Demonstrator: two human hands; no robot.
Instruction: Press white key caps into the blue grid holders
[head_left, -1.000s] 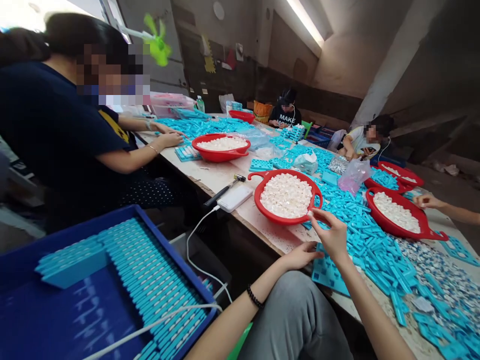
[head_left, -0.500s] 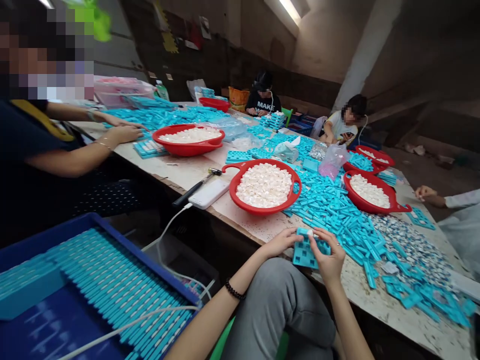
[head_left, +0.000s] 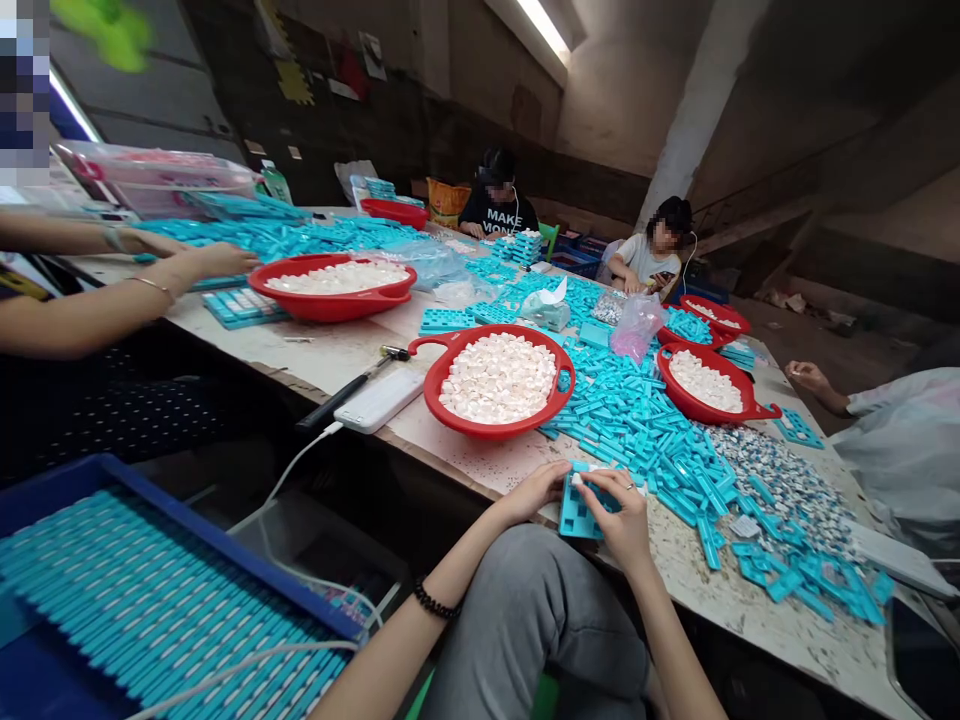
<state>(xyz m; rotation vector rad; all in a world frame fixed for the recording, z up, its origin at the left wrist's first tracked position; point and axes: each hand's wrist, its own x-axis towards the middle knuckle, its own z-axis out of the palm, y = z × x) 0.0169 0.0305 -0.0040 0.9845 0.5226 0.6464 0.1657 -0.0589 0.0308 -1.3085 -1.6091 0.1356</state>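
Note:
My left hand (head_left: pixel 534 492) grips the left edge of a turquoise plastic board (head_left: pixel 576 522) with square holes, held up beside my knee at the table's front edge. The fingers of my right hand (head_left: pixel 621 512) are bent over the board's upper part and pinch a small white piece (head_left: pixel 577 479) at its top row. Part of the board is hidden behind the right fingers. Just beyond my hands stands a red basin (head_left: pixel 433 385) full of small white pieces. To its right lies a heap of loose turquoise parts (head_left: pixel 637 410).
A hammer (head_left: pixel 341 400) and a white power bank (head_left: pixel 379 400) with a cable lie left of the basin. A blue crate (head_left: pixel 225 545) of stacked turquoise boards stands low left. Co-workers' hands (head_left: pixel 214 262) are at the table's left; another hand (head_left: pixel 808 377) is at right.
The view has turned slightly right, so things sit farther left. My right hand's fingers have come to the top row of the board, which both hands keep holding in nearly the same place.

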